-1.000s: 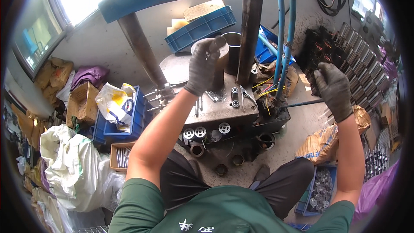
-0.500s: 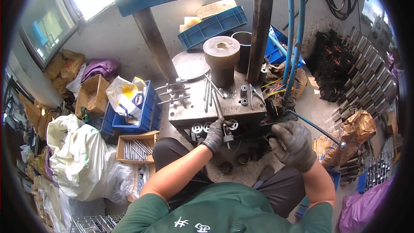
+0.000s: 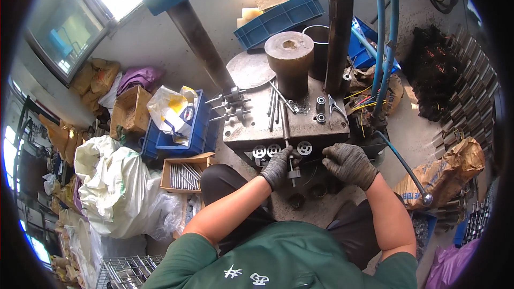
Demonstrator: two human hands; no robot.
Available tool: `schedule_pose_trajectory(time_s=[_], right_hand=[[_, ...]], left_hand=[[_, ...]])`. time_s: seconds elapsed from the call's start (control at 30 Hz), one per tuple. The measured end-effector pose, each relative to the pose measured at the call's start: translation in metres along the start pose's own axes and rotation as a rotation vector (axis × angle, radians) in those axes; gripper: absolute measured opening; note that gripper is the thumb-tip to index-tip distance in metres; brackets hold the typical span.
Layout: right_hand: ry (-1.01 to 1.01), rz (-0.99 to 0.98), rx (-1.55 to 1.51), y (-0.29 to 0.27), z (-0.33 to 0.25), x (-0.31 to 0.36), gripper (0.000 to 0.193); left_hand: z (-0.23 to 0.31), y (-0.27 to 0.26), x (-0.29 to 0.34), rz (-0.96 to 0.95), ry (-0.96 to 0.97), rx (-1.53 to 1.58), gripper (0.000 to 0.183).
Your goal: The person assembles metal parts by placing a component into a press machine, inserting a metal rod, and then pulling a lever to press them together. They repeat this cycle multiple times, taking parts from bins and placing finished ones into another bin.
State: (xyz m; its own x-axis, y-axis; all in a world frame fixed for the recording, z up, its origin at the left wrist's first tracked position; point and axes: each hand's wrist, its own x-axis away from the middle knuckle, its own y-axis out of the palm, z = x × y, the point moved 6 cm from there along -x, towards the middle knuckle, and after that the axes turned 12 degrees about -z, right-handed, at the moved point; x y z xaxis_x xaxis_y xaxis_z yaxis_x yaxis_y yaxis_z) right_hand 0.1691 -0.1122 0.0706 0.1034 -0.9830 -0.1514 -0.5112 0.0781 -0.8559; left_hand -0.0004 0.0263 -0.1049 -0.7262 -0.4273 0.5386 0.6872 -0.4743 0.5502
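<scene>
Left hand (image 3: pixel 278 167), in a dark work glove, is closed around the lower end of a long metal rod (image 3: pixel 286 136). The rod stands roughly upright at the front edge of the steel press table (image 3: pixel 251 128), just below a row of three small round bearings (image 3: pixel 274 150) set along that edge. A small metal block sits on the rod's bottom end, just right of the gloved fingers.

Right hand (image 3: pixel 348 163), also gloved, hovers near the rod's right side at the table's front corner. Fingers are curled; cannot tell whether anything is held in them. The two hands are near each other but not touching.

On the table: a brown steel cylinder (image 3: pixel 289 64) with a hole in its top stands upright at the back. A round grey plate (image 3: pixel 249 70) lies to its left. Several loose rods lie in front of the cylinder. Pliers (image 3: pixel 336 108) lie near the right edge.

Surroundings: blue hoses (image 3: pixel 385 37) hang down on the right. A blue crate (image 3: pixel 278 18) sits behind the cylinder. A small wooden box of rods (image 3: pixel 184 174) rests on the floor to the left, beside white sacks (image 3: pixel 118 192).
</scene>
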Motion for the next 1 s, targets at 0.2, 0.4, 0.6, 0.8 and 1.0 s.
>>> schedule_pose_trajectory(time_s=[0.2,0.4,0.6,0.8,1.0], right_hand=[[0.048,0.034,-0.116,-0.011,0.014,0.001,0.026],[0.066,0.047,-0.126,-0.014,0.019,-0.007,0.026],[0.053,0.036,-0.125,-0.005,0.019,-0.032,0.025],[0.091,0.094,-0.117,-0.004,0.04,-0.039,0.025],[0.115,0.4,0.122,-0.017,0.063,-0.057,0.024]], left_hand=[[0.032,0.025,0.074,-0.17,0.258,-0.67,0.029],[0.169,0.003,0.099,0.161,0.537,-0.449,0.029],[0.236,-0.192,0.022,0.259,0.595,0.479,0.022],[0.224,-0.168,0.005,0.252,0.565,0.494,0.021],[0.188,-0.132,0.027,0.431,0.581,0.455,0.01]])
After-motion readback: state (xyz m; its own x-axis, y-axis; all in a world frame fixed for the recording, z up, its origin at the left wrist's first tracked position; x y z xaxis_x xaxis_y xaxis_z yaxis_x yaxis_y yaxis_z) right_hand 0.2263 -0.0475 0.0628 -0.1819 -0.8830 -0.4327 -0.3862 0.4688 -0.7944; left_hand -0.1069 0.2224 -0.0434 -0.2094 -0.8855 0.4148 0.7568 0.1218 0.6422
